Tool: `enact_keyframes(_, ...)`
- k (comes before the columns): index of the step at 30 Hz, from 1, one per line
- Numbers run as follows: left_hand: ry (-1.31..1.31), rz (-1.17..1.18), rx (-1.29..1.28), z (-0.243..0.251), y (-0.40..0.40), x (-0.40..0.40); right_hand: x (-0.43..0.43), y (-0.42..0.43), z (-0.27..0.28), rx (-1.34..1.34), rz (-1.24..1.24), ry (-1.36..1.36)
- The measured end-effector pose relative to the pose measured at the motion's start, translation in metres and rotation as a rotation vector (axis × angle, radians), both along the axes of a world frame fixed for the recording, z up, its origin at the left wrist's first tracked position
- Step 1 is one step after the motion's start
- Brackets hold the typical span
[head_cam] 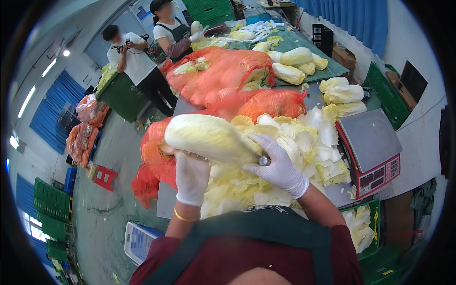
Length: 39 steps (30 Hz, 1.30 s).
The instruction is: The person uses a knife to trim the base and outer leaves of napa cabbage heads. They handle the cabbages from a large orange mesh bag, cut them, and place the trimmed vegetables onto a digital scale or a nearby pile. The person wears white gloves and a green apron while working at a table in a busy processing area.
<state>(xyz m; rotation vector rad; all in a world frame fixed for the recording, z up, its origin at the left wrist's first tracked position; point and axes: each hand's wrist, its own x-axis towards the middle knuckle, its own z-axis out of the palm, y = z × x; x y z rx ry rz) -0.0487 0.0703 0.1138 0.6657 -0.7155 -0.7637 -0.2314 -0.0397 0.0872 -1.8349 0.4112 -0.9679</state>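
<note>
A pale napa cabbage (203,137) is held up lengthwise above a heap of loose cabbage leaves (242,188). My left hand (192,176), in a white glove, supports it from below at its stem end. My right hand (276,165), also gloved, is by the leafy end and grips a metal-handled knife (264,161). The handle's round end faces me, while the blade is blurred against the cabbage and partly hidden. Red mesh sacks (156,142) of cabbages lie just behind and left of my left hand.
A red-sided weighing scale (370,142) stands on the right. Whole cabbages (343,94) lie behind it, with more on a green sheet (320,46). A green crate (372,228) holds leaves at lower right. Two people (131,60) stand across at upper left, near a green bin (123,96).
</note>
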Motion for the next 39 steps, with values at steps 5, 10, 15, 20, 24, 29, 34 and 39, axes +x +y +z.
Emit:
enact_keyframes(5, -0.475, 0.007, 0.092, -0.006, 0.002, 0.035, -0.012, -0.008, 0.008, 0.73, 0.352, 0.173)
enact_keyframes(10, -0.166, 0.02, 0.05, -0.021, -0.01, 0.015, -0.004, -0.008, -0.015, 0.738, 0.188, 0.105)
enact_keyframes(15, -0.294, 0.081, 0.087, -0.026, -0.013, 0.016, -0.005, -0.012, -0.031, 0.431, -0.017, 0.181)
enact_keyframes(20, -0.45, 0.147, 0.137, -0.018, -0.011, 0.014, -0.019, -0.013, -0.023, 0.485, -0.074, 0.118)
enact_keyframes(24, -0.347, 0.133, 0.072, -0.018, -0.009, 0.019, -0.037, -0.015, 0.01, 0.56, -0.044, 0.152)
enact_keyframes(29, -0.377, 0.171, 0.13, -0.018, -0.009, 0.03, -0.06, -0.025, 0.023, 0.405, -0.181, 0.115)
enact_keyframes(34, -0.622, 0.543, 0.103, -0.021, -0.006, 0.038, -0.105, -0.049, 0.032, 0.446, -0.444, -0.045)
enact_keyframes(39, -0.616, 0.416, 0.135, -0.015, -0.01, 0.041, -0.061, -0.051, 0.007, -0.004, -0.2, 0.186)
